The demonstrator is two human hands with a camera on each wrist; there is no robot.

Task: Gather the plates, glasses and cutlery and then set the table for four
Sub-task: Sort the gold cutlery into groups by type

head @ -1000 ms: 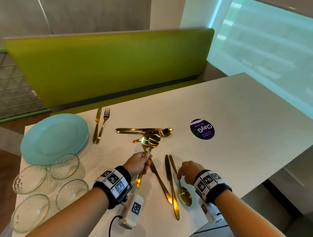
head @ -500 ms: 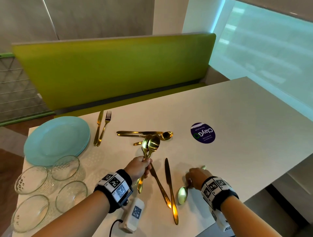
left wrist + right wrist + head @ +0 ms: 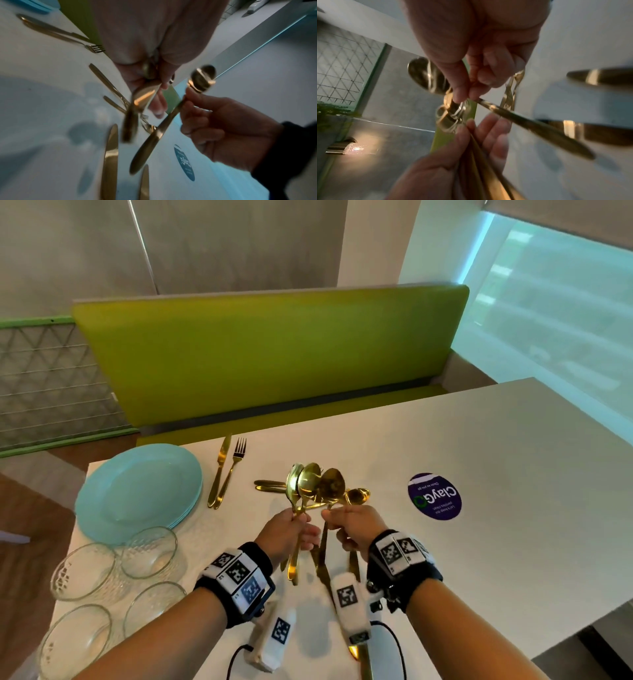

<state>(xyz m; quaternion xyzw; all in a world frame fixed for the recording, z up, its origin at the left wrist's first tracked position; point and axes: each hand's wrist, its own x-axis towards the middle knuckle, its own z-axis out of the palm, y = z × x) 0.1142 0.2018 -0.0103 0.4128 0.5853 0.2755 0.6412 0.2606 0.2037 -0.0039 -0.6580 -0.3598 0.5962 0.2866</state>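
— What sits along the table's [image 3: 513, 474] left edge?

— A stack of pale blue plates [image 3: 137, 491] at the far left corner, with four clear glass bowls [image 3: 85, 571] clustered in front of them toward the near left corner. Just right of the plates lie a gold knife [image 3: 219, 470] and a gold fork [image 3: 233, 470], side by side, pointing at the far edge.

— And the hands?

— The left hand [image 3: 286, 530] is curled round the handles of two gold spoons [image 3: 303, 484], bowls up, lifted off the table. The right hand [image 3: 356, 527] pinches a third spoon [image 3: 332, 484] by its neck between thumb and fingertips, bowl up, right beside the other two. More gold cutlery [image 3: 270, 484] lies flat behind the hands, and knives [image 3: 109, 155] lie near the front edge under the wrists.

— What differs from half a second ago?

— Then the right hand was only just raising its spoon from the table near the front edge, bowl hanging toward the person. Now that spoon is upright and brought over next to the left hand's pair. The left hand's grip is unchanged.

— Anything further right?

— A round purple sticker [image 3: 434, 496] on the tabletop.
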